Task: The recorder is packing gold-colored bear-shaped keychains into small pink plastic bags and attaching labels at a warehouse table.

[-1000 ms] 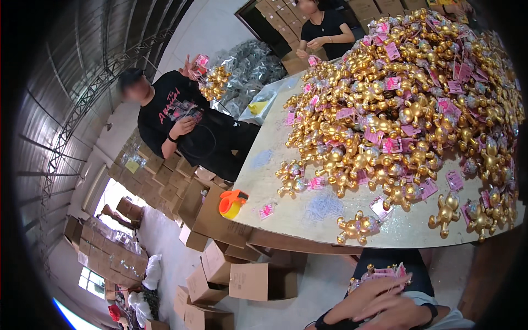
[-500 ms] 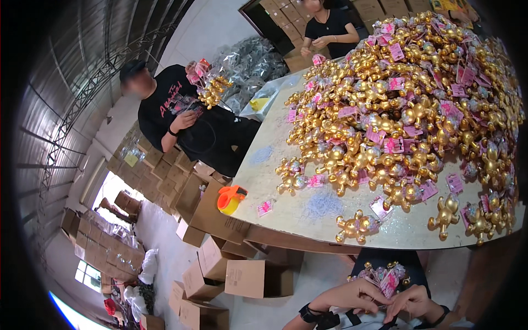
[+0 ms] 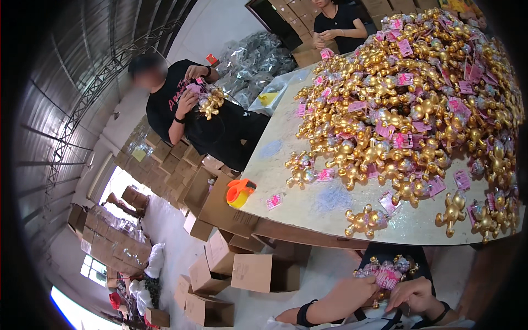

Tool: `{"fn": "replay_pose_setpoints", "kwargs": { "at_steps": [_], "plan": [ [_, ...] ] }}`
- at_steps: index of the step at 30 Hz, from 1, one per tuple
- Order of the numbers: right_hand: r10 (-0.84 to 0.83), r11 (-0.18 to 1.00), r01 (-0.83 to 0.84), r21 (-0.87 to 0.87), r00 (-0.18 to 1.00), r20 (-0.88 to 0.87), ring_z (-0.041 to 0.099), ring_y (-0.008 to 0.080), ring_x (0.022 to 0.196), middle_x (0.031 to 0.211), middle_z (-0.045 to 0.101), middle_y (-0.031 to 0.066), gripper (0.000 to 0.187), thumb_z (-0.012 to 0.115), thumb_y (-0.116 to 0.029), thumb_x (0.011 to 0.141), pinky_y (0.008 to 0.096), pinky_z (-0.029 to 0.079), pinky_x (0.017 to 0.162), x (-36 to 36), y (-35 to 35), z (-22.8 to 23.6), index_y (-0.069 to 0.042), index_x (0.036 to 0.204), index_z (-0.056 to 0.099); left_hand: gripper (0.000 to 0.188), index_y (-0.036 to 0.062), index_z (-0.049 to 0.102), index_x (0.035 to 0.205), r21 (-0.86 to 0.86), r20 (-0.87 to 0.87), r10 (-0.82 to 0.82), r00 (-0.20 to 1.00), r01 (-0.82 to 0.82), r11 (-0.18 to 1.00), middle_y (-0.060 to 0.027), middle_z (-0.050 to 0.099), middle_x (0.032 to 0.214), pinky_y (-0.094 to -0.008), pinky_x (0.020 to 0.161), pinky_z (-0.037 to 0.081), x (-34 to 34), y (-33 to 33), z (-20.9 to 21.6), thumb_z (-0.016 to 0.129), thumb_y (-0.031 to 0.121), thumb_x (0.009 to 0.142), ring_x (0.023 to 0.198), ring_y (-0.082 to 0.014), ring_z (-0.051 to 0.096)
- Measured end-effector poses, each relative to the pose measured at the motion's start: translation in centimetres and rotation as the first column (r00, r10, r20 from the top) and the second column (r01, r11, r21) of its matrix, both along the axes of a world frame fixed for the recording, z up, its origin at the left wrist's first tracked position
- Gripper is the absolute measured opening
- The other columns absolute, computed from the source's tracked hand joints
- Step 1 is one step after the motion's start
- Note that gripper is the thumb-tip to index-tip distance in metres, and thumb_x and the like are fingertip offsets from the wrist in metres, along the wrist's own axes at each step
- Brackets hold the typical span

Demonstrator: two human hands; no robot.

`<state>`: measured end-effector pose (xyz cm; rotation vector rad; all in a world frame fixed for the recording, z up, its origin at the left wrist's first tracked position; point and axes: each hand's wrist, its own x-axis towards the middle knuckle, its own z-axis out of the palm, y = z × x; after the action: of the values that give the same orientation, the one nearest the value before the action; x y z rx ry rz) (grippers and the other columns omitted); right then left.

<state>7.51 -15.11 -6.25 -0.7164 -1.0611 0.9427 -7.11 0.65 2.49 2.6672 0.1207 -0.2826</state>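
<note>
One pink tag (image 3: pixel 388 278), print illegible

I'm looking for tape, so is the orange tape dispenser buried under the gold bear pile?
No, the orange tape dispenser shows uncovered at the left corner of the table, apart from the gold bear pile.

Bare tabletop (image 3: pixel 269 176) left of golden heap (image 3: pixel 407 104)

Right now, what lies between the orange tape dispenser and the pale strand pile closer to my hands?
Head view: one pink card lies between the orange tape dispenser and that pale strand pile, on the tabletop.
</note>
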Motion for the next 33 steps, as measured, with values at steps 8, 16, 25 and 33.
{"fn": "replay_pose_setpoints", "kwargs": {
  "at_steps": [8, 16, 25, 33],
  "plan": [
    [-0.062, 0.956, -0.042, 0.290, 0.939, 0.339, 0.067, 0.0264, 0.074, 0.085, 0.070, 0.0138, 0.019, 0.056, -0.009, 0.089, 0.0345, 0.053, 0.069, 0.2, 1.8, 5.2, 0.003, 0.082, 0.069, 0.041, 0.0052, 0.061, 0.110, 0.336, 0.424, -0.011, 0.905, -0.147, 0.930, 0.0003, 0.052, 0.084, -0.0251, 0.054, 0.046, -0.2, -0.8, 1.6, 0.059, 0.013, 0.070, 0.068, -0.0130, 0.057],
    [-0.021, 0.919, -0.040, 0.391, 0.988, 0.150, 0.067, 0.0242, 0.077, 0.083, 0.071, 0.0132, 0.023, 0.059, -0.017, 0.090, 0.0326, 0.052, 0.065, -0.2, 2.5, 6.0, 0.002, 0.081, 0.070, 0.047, 0.0114, 0.070, 0.106, 0.166, 0.771, -0.071, 0.633, -0.092, 0.982, 0.0029, 0.046, 0.063, -0.0222, 0.046, 0.038, 0.0, 0.2, -0.8, 0.066, 0.011, 0.060, 0.059, -0.0101, 0.053],
    [-0.332, 0.924, 0.305, 0.232, 0.940, 0.085, 0.051, 0.0123, 0.074, 0.066, 0.069, -0.0016, 0.034, 0.060, -0.031, 0.091, 0.0230, 0.035, 0.065, -0.1, 2.7, 5.9, -0.018, 0.060, 0.061, 0.034, 0.0069, 0.073, 0.093, -0.045, 0.895, 0.004, 0.446, 0.081, 0.996, 0.0000, 0.055, 0.065, -0.0224, 0.047, 0.042, 0.7, 0.3, -2.0, 0.070, 0.005, 0.060, 0.058, -0.0124, 0.056],
    [-0.145, 0.971, 0.184, 0.155, 0.962, -0.230, 0.054, 0.0170, 0.069, 0.067, 0.065, 0.0104, 0.026, 0.059, -0.023, 0.092, 0.0254, 0.045, 0.062, -0.6, 3.0, 2.3, -0.004, 0.075, 0.060, 0.022, 0.0031, 0.073, 0.089, -0.309, 0.889, 0.182, 0.419, 0.258, 0.915, -0.0027, 0.056, 0.062, -0.0260, 0.049, 0.044, 1.3, -0.4, -2.8, 0.074, 0.003, 0.066, 0.059, -0.0162, 0.060]
  ]
}}
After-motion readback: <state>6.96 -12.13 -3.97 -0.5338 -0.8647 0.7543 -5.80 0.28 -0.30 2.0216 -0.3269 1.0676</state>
